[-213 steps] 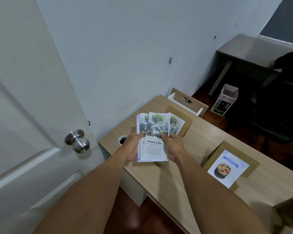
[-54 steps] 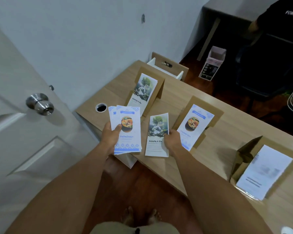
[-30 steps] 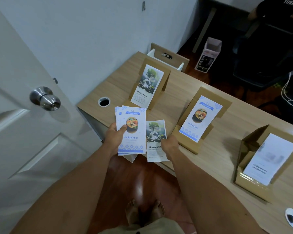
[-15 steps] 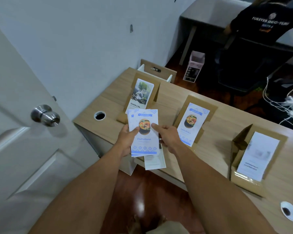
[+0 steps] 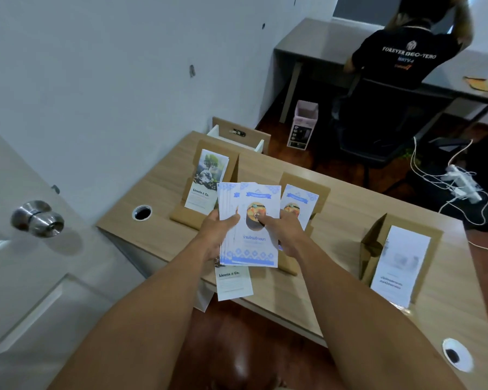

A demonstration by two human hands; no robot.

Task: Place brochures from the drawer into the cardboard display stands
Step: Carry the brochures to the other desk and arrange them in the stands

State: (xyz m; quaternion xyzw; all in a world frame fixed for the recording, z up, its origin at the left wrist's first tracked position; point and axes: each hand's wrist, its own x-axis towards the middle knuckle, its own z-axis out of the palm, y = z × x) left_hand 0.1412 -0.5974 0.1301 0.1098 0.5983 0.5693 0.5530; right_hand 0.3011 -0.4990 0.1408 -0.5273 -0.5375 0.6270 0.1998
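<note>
My left hand (image 5: 217, 235) holds a fanned stack of blue-and-white food brochures (image 5: 255, 246) above the desk's near edge. My right hand (image 5: 282, 230) pinches the top brochure of that stack, thumb on its picture. A tree brochure (image 5: 233, 284) lies flat at the desk edge under the stack. Three cardboard stands are on the desk: the left stand (image 5: 233, 164) holds a tree brochure (image 5: 206, 178), the middle stand (image 5: 321, 190) a food brochure (image 5: 300, 201), the right stand (image 5: 372, 243) a pale brochure (image 5: 397, 266).
The wooden desk (image 5: 335, 220) has cable holes at left (image 5: 142, 213) and right (image 5: 454, 356). An open drawer (image 5: 238, 136) sits behind the desk. A door with a knob (image 5: 37, 219) is at left. A person sits at a far desk (image 5: 400, 60); cables (image 5: 459, 184) lie on the floor.
My right hand laid the tree brochure on the desk edge and moved onto the food stack. The stack is fanned wider and raised now.
</note>
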